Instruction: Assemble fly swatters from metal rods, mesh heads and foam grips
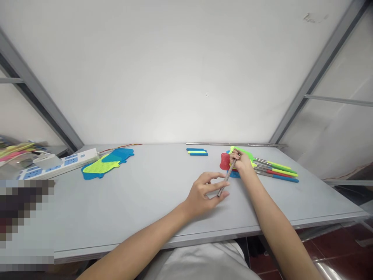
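Above the table [131,202], metal rod [230,169] pinched in right hand [241,160], left hand [204,193] spread around one end

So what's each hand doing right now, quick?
Left hand: open, at the lower end of the metal rod; can't tell if it's touching.
Right hand: closed, holding the metal rod's upper part.

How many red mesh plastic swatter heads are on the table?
1: the red mesh plastic swatter head shows right of centre, beside the right hand. Others may be hidden behind that hand or within the pile of multicoloured swatters.
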Available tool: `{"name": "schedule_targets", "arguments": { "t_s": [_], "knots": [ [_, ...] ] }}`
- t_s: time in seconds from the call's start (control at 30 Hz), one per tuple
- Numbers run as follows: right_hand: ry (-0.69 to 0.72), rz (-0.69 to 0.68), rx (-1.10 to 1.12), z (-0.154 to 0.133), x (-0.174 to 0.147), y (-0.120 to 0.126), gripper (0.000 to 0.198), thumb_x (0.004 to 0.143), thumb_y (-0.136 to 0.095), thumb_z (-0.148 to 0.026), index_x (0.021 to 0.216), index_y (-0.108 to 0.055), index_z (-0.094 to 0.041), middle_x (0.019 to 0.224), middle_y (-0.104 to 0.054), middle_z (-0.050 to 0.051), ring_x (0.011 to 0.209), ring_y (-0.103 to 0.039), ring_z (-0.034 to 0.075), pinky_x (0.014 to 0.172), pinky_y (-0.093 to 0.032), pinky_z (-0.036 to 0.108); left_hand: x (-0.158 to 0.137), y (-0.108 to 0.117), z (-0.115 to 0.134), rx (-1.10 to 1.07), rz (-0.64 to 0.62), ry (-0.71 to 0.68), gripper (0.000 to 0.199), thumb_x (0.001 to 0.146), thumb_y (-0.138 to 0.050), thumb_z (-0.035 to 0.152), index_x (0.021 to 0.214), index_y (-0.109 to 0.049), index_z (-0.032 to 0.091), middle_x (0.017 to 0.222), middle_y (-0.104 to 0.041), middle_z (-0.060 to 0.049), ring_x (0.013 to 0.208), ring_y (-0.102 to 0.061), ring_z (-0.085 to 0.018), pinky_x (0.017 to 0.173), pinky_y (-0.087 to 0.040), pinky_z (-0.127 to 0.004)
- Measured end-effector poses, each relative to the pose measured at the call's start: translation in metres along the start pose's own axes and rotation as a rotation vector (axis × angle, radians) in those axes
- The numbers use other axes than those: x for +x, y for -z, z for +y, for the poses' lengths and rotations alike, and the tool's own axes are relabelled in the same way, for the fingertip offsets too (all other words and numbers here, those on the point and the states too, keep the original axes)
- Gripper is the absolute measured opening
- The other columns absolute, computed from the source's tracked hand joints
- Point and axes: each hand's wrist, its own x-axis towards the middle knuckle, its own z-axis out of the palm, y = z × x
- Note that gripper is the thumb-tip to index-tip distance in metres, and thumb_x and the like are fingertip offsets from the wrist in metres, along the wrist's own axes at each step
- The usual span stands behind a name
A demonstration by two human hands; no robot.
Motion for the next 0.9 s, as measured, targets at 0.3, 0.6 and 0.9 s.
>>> {"name": "schedule_targets", "arguments": {
  "t_s": [0.3,0.6,0.9],
  "knots": [
    [-0.157,-0.097,-0.027,0.043,-0.014,-0.011,0.022,0.087,-0.025,-0.015,0.068,-0.036,-0.019,0.048,-0.04,-0.006,0.03,-0.023,0.003,0.025,-0.023,0.011,-0.003,-0.005,0.007,-0.012,-0.099,-0.258,0.016,0.078,-0.046,0.018,0.087,-0.059,0.016,0.107,-0.056,-0.01,0.101,-0.048,-0.02,0.085,-0.036,-0.037],
    [-0.339,-0.161,-0.024,0.077,-0.03,-0.015,0.018,0.089,-0.029,-0.016,0.075,-0.041,-0.018,0.049,-0.034,-0.007,0.033,-0.024,0.003,0.028,-0.02,0.009,-0.009,-0.015,0.007,0.207,-0.309,-0.453,0.04,0.082,-0.037,0.035,0.048,-0.045,0.016,0.042,-0.041,0.001,0.046,-0.037,-0.011,0.05,-0.031,-0.027],
    [-0.434,-0.166,-0.024,0.088,-0.036,-0.014,0.021,0.09,-0.025,-0.017,0.074,-0.04,-0.018,0.048,-0.031,-0.007,0.031,-0.024,0.002,0.028,-0.019,0.01,-0.017,-0.027,0.0,0.301,-0.199,-0.631,0.045,0.08,-0.036,0.042,0.042,-0.034,0.017,0.037,-0.034,0.004,0.037,-0.032,-0.009,0.042,-0.021,-0.027]
  ]
}}
